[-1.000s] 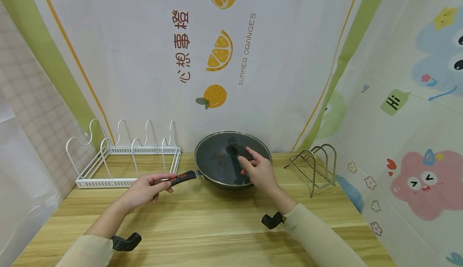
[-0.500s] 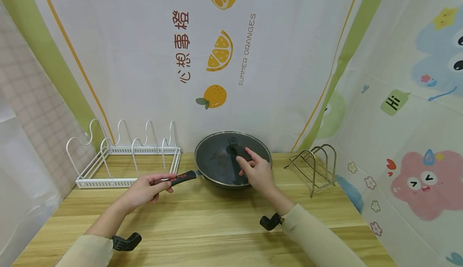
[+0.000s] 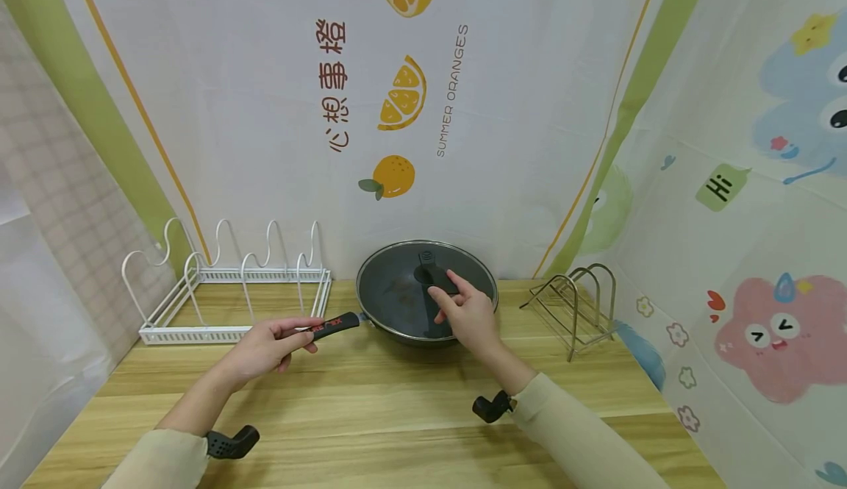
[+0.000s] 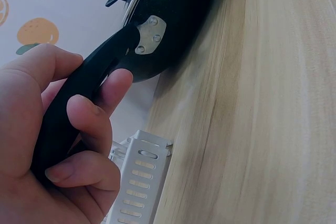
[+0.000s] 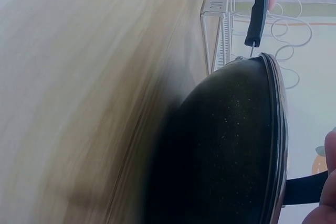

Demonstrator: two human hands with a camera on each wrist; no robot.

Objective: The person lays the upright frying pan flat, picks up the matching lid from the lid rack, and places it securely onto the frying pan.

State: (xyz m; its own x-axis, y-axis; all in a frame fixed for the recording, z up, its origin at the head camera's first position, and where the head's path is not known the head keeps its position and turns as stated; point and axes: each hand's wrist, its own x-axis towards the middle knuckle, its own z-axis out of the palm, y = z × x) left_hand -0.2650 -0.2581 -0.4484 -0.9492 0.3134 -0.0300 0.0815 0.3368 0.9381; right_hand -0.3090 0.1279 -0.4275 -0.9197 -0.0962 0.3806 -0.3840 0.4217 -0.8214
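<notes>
A dark wok with a glass lid on it stands at the back middle of the table. My left hand grips the wok's black handle, with fingers curled round it in the left wrist view. At the lid, my right hand pinches the black lid handle between thumb and index finger. Only part of that hand shows at the right edge of the right wrist view. The lid's metal rim lies against the wok's edge.
Left of the wok stands a white wire rack with several curved loops. A smaller brass-coloured wire rack stands to the right. Behind the wooden table hangs a printed curtain.
My right hand has shifted slightly to the left at the lid handle. The left hand, the wok and both racks look unmoved.
</notes>
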